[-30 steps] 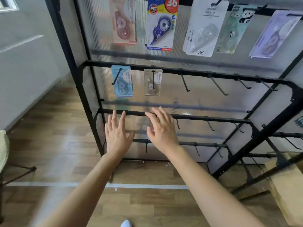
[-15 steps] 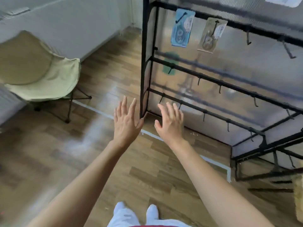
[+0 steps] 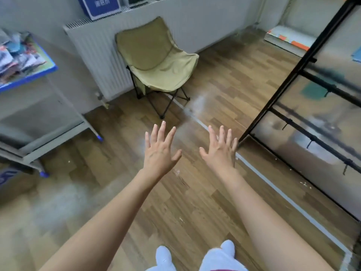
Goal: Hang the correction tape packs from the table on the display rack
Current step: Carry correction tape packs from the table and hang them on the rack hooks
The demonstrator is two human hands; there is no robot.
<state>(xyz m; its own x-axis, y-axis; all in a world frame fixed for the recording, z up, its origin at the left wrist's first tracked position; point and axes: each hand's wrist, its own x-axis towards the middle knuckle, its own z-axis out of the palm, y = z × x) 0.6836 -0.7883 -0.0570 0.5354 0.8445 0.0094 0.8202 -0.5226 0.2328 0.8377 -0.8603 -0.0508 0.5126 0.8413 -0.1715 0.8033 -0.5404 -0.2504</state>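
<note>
Both my arms stretch out over the wooden floor. My left hand [image 3: 159, 151] and my right hand [image 3: 219, 149] have spread, straight fingers and hold nothing. The black display rack [image 3: 289, 73] with its translucent back panel stands at the right, with several bare hooks on its lower bars. A table with a blue edge [image 3: 37, 74] is at the far left, and a blurred heap of correction tape packs [image 3: 13, 55] lies on it. My hands are between the table and the rack, closer to the rack.
A green folding chair [image 3: 156, 63] stands ahead by the white radiator [image 3: 93, 55]. A white tape line [image 3: 273, 184] runs across the floor along the rack's foot. My white-socked feet [image 3: 195, 257] show at the bottom edge.
The view has swung left, away from the rack and its hung packs, toward the chair and the table. Both hands stay spread and hold nothing.
</note>
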